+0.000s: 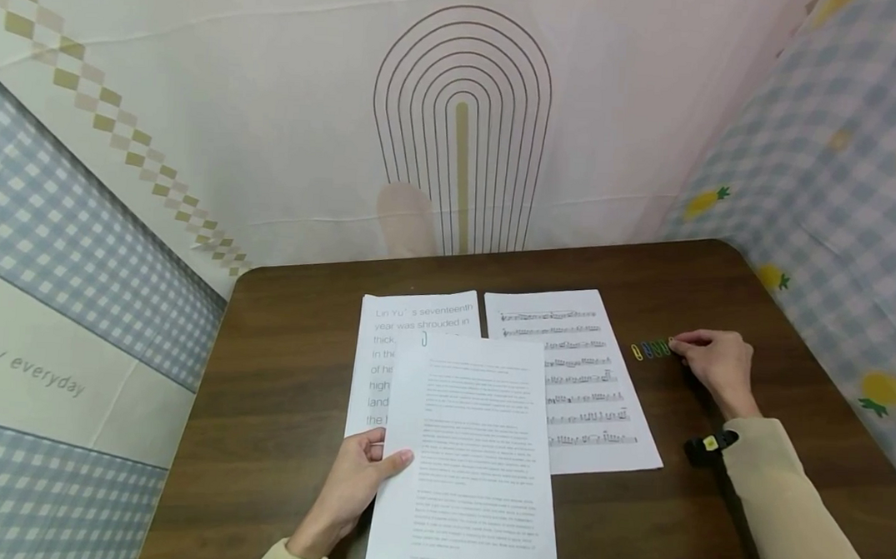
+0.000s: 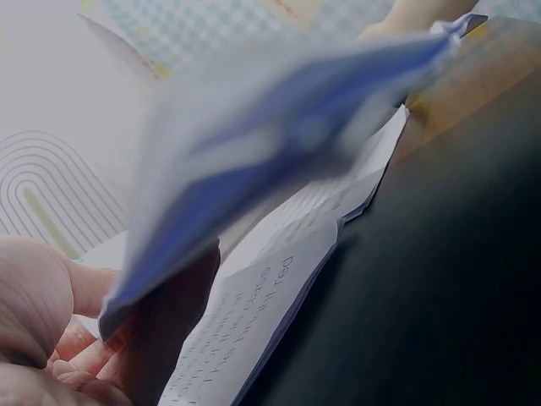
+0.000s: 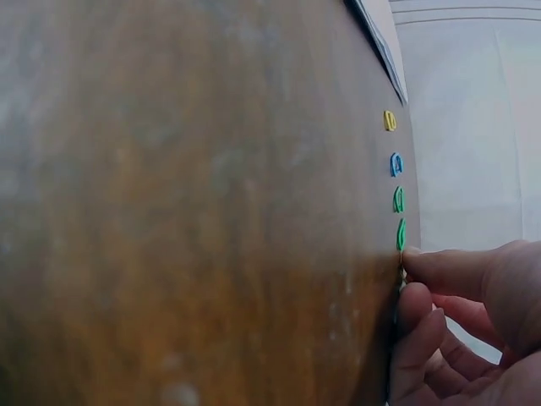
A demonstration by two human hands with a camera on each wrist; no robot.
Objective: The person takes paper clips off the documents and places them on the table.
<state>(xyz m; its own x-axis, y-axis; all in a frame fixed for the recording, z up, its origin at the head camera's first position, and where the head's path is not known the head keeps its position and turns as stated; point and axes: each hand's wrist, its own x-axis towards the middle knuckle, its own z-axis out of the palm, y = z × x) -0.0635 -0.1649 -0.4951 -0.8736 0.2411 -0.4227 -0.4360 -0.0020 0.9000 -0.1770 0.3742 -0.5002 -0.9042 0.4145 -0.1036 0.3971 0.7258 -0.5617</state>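
Observation:
My left hand (image 1: 357, 476) grips the left edge of a sheaf of printed sheets (image 1: 478, 448), thumb on top and fingers underneath. A paper clip (image 1: 424, 338) sits on the sheaf's top edge near its left corner. In the left wrist view the sheaf (image 2: 254, 152) is raised and blurred, seen edge-on. At the right, my right hand (image 1: 717, 366) pinches a small paper clip (image 3: 402, 264) at the table, mostly hidden by thumb and fingertip. Beside it runs a row of clips: yellow (image 1: 637, 352), blue (image 1: 647, 350) and two green (image 3: 400, 234).
Under the raised sheaf lies a large-print text stack (image 1: 417, 307), partly covered. Right of it are sheets of music (image 1: 589, 386), overlapped by the sheaf at their left. All rest on a dark wooden table (image 1: 279, 372), with a patterned cloth (image 1: 312, 123) hanging behind.

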